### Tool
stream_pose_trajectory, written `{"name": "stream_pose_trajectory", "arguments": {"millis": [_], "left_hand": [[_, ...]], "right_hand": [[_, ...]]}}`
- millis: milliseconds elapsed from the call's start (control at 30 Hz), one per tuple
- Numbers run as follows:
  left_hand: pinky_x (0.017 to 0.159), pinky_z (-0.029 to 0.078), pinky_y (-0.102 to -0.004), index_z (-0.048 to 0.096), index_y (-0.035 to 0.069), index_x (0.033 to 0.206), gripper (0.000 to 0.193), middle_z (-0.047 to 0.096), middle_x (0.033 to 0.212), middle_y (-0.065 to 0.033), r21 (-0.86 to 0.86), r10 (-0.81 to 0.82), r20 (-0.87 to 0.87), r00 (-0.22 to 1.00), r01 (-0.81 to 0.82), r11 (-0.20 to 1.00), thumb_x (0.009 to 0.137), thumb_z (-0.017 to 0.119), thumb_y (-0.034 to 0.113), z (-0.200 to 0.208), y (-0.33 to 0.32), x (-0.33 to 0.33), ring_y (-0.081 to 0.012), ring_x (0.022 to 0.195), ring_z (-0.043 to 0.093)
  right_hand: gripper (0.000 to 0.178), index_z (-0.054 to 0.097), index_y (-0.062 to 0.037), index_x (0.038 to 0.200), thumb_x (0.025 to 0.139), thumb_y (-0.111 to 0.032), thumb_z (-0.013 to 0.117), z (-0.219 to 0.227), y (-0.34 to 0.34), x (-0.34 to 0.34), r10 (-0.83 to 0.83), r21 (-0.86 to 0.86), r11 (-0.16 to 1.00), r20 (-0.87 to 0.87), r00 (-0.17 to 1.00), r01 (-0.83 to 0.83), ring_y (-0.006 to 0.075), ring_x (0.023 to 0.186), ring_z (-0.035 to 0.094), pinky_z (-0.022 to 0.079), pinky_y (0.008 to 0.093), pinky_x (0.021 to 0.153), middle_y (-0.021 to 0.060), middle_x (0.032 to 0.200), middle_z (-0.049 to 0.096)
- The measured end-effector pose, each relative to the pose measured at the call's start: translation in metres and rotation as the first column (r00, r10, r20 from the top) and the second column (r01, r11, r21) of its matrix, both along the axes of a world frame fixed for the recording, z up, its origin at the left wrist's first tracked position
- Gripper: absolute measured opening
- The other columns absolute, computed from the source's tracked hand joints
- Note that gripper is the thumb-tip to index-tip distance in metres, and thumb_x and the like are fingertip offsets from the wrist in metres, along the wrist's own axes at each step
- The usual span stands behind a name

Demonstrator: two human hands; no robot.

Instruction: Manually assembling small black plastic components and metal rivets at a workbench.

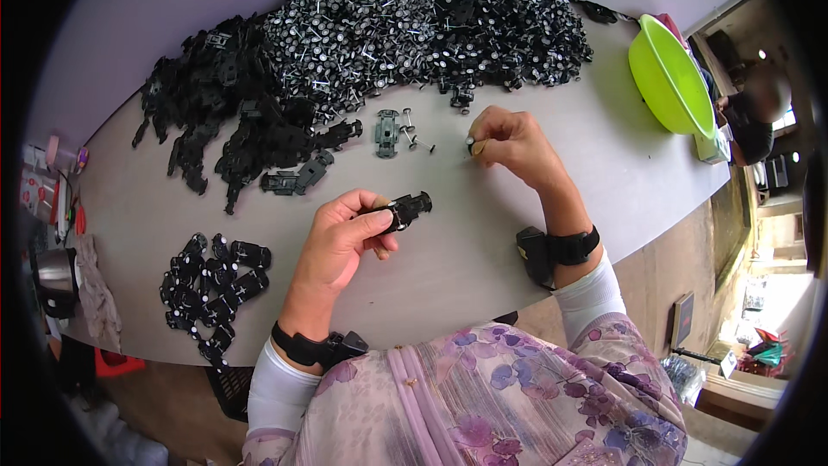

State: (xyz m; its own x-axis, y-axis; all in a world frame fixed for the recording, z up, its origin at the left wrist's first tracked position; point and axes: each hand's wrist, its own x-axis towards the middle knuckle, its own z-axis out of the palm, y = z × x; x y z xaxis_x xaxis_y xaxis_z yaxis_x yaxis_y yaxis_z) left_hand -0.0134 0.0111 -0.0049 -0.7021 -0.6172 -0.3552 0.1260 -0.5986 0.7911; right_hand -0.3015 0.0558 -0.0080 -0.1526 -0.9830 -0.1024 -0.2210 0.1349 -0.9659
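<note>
My left hand [341,237] is closed around a black toy car chassis [414,209], thumb pressed on top; a small white spot shows beside the thumb. To the right, over the table, my right hand [517,142] pinches a small wheel axle [471,145], mostly hidden by the fingertips. Between the hands and the piles lies a grey-green chassis [386,135] flat on the table, with a few loose wheel axles [410,131] beside it. Several chassis with wheels [211,285] form a loose group left of my left hand.
At the back rise a tall heap of wheel axles [354,30] and a darker heap [509,26] of black parts with wheels. Black chassis [211,69] are piled at the back left. A lime-green basin [668,78] stands tilted at the right edge. Another person [755,125] is beyond it.
</note>
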Motion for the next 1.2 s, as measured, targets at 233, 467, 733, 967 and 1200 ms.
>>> {"name": "stream_pose_trajectory", "arguments": {"millis": [233, 467, 733, 967, 1200], "left_hand": [[0.050, 0.050, -0.0253, 0.063, -0.001, 0.099, 0.019, 0.065, 0.082, -0.0069, -0.082, 0.011, 0.059, 0.998, -0.006, 0.997, 0.087, 0.065, 0.013, 0.005, 0.001, -0.004, -0.0146, 0.062, 0.063], [0.055, 0.055, -0.0281, 0.062, -0.004, 0.105, 0.031, 0.067, 0.086, -0.0110, -0.070, 0.045, -0.039, 0.998, -0.048, 0.996, 0.094, 0.057, 0.024, 0.000, -0.001, 0.001, -0.0197, 0.066, 0.067], [0.075, 0.058, -0.0332, 0.059, -0.008, 0.111, 0.048, 0.065, 0.099, -0.0142, 0.182, 0.026, -0.216, 0.976, 0.014, 0.983, 0.099, 0.045, 0.037, -0.005, -0.004, 0.000, -0.0231, 0.086, 0.068], [0.078, 0.057, -0.0319, 0.060, -0.005, 0.106, 0.034, 0.065, 0.098, -0.0124, 0.141, 0.008, -0.192, 0.981, 0.019, 0.990, 0.099, 0.048, 0.026, 0.000, -0.006, 0.002, -0.0235, 0.091, 0.068], [0.072, 0.058, -0.0314, 0.058, 0.002, 0.091, 0.024, 0.065, 0.089, -0.0095, 0.036, -0.006, -0.208, 0.978, 0.014, 0.999, 0.098, 0.051, 0.024, -0.002, -0.005, 0.001, -0.0210, 0.083, 0.069]], "right_hand": [[0.007, 0.061, -0.0016, 0.081, 0.082, -0.009, 0.061, 0.017, 0.000, 0.027, -0.094, 0.067, 0.991, -0.246, 0.965, 0.114, 0.0088, 0.053, 0.058, 0.046, 0.0243, 0.046, 0.0024, 0.062, 0.059], [0.013, 0.056, 0.0030, 0.081, 0.070, 0.009, 0.059, 0.012, 0.007, 0.022, 0.138, -0.157, 0.954, -0.531, 0.836, -0.257, 0.0172, 0.070, 0.055, 0.045, 0.0284, 0.063, 0.0061, 0.088, 0.057], [0.014, 0.057, 0.0006, 0.082, 0.071, 0.008, 0.063, 0.031, 0.011, 0.102, 0.184, -0.536, 0.720, -0.464, 0.867, -0.440, 0.0268, 0.068, 0.058, 0.049, 0.0341, 0.058, 0.0109, 0.086, 0.055], [0.017, 0.061, 0.0005, 0.085, 0.070, 0.008, 0.065, 0.021, 0.010, 0.102, 0.145, -0.567, 0.721, -0.439, 0.887, -0.398, 0.0265, 0.069, 0.059, 0.049, 0.0339, 0.059, 0.0113, 0.086, 0.055], [0.019, 0.062, 0.0006, 0.085, 0.068, 0.010, 0.063, 0.019, 0.011, 0.105, 0.126, -0.586, 0.733, -0.384, 0.915, -0.347, 0.0267, 0.067, 0.059, 0.049, 0.0340, 0.057, 0.0111, 0.083, 0.055]]}}
